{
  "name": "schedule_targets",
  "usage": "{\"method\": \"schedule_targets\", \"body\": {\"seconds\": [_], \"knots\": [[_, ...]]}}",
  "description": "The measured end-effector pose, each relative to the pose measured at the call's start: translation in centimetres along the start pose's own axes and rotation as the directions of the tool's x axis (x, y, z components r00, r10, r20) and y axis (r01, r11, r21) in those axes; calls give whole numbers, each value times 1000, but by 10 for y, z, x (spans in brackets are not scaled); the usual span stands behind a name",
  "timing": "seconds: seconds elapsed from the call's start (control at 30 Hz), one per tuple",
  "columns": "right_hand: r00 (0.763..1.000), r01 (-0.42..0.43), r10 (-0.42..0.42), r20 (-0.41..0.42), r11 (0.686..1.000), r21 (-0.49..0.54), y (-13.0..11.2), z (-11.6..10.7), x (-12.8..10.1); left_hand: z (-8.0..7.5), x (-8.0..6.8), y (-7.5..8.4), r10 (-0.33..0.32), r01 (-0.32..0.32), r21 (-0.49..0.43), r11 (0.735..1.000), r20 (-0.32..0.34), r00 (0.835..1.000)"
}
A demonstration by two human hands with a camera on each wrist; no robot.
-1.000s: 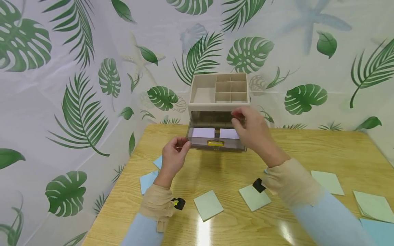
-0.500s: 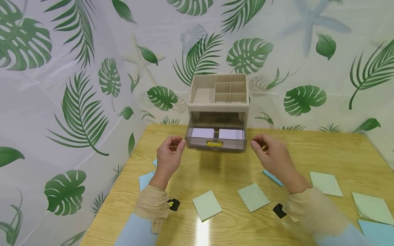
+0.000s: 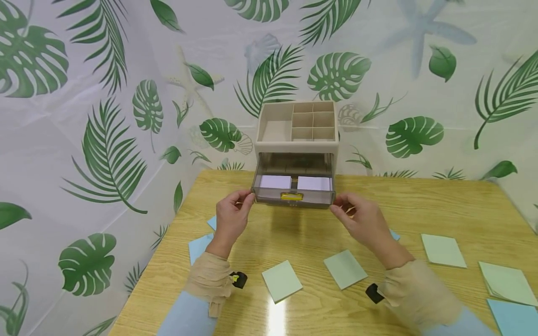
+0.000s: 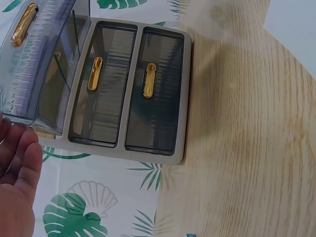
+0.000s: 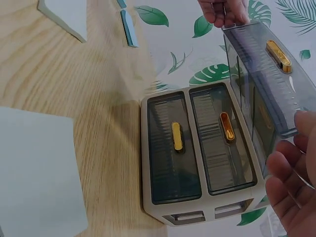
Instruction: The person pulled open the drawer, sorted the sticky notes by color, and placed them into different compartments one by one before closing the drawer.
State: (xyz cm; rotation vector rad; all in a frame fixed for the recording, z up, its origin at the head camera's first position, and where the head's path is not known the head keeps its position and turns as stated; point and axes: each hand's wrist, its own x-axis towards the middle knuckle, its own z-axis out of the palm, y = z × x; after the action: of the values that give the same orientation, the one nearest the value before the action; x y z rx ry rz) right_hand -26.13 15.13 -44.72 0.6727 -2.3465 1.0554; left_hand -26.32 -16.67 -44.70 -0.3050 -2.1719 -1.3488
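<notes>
- Head view: the organiser (image 3: 296, 135) stood at the far edge of the table (image 3: 441, 200). Its top drawer (image 3: 293, 189) was pulled well out and held two white pads, one in each half.
- Judgement: filling of that drawer appeared done. The drawer was not yet pushed in. Green notes (image 3: 282, 281) and blue notes (image 3: 199, 245) lay loose on the table, so sorting appeared unfinished.
- Head view, grip: the left hand (image 3: 231, 217) had curled fingers at the drawer's left front corner. The right hand (image 3: 361, 219) had curled fingers at the right front corner. Both appeared to pinch the drawer front between thumb and fingers.
- Left wrist view: the drawer (image 4: 37, 59) stood out above two shut lower drawers with gold handles. The left hand (image 4: 17, 182) lay against the drawer's corner, fingers fairly straight. How tightly it held could not be told here.
- Right wrist view: the drawer (image 5: 266, 79) projected over the two shut lower drawers. The fingers of the right hand (image 5: 294, 190) touched its near corner. The left hand (image 5: 222, 11) showed at the far corner. A blue note lay on the table (image 5: 59, 74) nearby.
</notes>
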Motion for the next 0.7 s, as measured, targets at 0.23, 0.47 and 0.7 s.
{"method": "schedule_targets", "body": {"seconds": [0.23, 0.47, 0.7], "knots": [[1000, -9, 9, -23, 1000, -11, -3, 1, 1, -1, 3, 2, 22, -22, 14, 1000, -1, 1000], [999, -18, 18, -32, 1000, -19, -5, -1, 6, -3, 10, 6, 45, -45, 44, 998, 6, 999], [999, -16, 15, -46, 1000, -23, -5, -2, 10, -5, 17, 9, 56, -58, 82, 995, 32, 998]]}}
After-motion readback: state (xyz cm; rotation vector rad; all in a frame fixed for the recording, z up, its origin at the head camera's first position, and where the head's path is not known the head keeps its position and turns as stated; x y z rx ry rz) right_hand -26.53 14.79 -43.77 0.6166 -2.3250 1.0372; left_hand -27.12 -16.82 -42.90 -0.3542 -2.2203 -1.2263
